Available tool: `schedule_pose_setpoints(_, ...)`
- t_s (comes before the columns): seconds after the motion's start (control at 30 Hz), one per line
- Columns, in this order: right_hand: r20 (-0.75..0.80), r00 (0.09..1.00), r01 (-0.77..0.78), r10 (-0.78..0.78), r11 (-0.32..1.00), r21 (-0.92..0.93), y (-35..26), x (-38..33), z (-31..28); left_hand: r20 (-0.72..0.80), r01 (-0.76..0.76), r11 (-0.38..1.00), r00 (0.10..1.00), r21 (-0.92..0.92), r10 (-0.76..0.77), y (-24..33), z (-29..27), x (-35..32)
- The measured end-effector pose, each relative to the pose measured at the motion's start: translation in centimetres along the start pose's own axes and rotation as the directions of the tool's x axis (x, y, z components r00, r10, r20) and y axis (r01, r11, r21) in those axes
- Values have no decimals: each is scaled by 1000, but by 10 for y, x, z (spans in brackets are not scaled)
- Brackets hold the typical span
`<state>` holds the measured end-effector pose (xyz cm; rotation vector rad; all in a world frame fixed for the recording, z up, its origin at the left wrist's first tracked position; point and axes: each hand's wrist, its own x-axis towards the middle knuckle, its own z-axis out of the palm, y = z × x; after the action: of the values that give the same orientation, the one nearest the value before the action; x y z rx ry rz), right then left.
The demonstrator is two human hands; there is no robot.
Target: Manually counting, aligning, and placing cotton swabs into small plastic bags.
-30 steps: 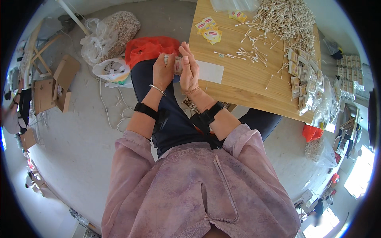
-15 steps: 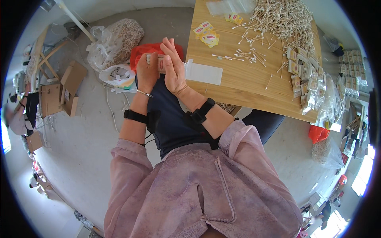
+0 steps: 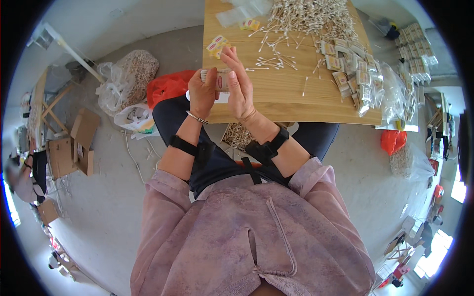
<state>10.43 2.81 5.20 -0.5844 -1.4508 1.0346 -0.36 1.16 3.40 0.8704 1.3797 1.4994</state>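
My left hand [image 3: 201, 93] clasps the small clear packet of cotton swabs [image 3: 220, 80]; my right hand [image 3: 240, 86], fingers straight, presses its far side. I'd squeeze evenly.

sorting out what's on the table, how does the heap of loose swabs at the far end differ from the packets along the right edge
The heap of loose swabs is bare thin sticks lying every which way, some scattered out from it; the filled packets hold theirs bundled inside small clear bags. The heap is one tangled mound at the far edge; the packets lie flat, overlapping in a rough row along the right side. Both rest on the wooden table, and neither is touched by the hands.
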Motion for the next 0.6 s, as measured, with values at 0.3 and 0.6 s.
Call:
schedule_pose_setpoints(0.3,-139,852,-468,505,853,233,-14,-5,-51,49,77,965,997,-251,-67,16,20,-4)
schedule_pose_setpoints(0.6,104,732,-639,673,625,449,-32,-4,-35,139,167,840,984,-516,-110,20,18,-8)
